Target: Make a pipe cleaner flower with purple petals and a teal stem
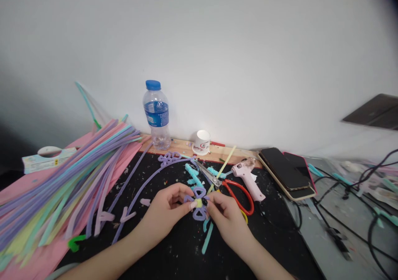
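Between both hands is a purple pipe-cleaner flower (pixel 199 215) with looped petals and a pale yellow centre. My left hand (pixel 169 207) pinches its left side, the thumb resting near the centre. From the other side, my right hand (pixel 228 216) grips the right petals, and a small black spot shows by its fingertips. Just behind the hands lie red-handled scissors (pixel 241 193), blades pointing up and left. Twisted turquoise pipe-cleaner pieces (pixel 193 174) sit beside the blades. A second purple looped flower (pixel 169 158) with a long stem rests farther back.
Many pastel pipe cleaners (pixel 83 176) are heaped at left. A water bottle (pixel 157 116) and a paper cup (pixel 202 142) stand by the wall. To the right are a pink glue gun (pixel 248 178), stacked phones (pixel 287 170) and tangled black cables (pixel 336 205). The black mat (pixel 174 255) bears scraps.
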Demonstrator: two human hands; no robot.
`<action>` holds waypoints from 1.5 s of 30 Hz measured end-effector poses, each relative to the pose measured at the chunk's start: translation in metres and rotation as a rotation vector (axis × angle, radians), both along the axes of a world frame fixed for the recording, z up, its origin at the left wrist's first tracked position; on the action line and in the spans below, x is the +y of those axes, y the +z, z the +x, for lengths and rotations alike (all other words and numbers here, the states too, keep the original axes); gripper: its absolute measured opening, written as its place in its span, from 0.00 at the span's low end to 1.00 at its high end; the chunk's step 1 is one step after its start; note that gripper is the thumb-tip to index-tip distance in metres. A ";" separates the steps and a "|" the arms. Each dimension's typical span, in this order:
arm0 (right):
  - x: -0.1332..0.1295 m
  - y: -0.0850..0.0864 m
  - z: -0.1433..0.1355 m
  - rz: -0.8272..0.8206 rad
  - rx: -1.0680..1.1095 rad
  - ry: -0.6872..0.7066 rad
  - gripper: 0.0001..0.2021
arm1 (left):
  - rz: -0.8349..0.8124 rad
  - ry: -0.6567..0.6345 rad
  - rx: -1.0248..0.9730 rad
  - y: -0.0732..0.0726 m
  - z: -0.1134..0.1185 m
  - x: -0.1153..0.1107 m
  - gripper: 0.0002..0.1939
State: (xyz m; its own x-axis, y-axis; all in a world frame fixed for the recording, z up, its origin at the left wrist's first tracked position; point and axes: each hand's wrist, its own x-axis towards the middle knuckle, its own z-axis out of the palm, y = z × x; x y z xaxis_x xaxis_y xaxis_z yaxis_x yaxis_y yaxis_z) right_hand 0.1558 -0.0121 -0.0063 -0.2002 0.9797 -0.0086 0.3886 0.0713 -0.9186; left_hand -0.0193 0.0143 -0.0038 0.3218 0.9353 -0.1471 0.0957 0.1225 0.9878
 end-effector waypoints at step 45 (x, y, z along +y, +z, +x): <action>0.006 0.000 -0.001 -0.153 0.371 -0.097 0.13 | -0.035 -0.150 -0.161 -0.001 0.001 0.000 0.13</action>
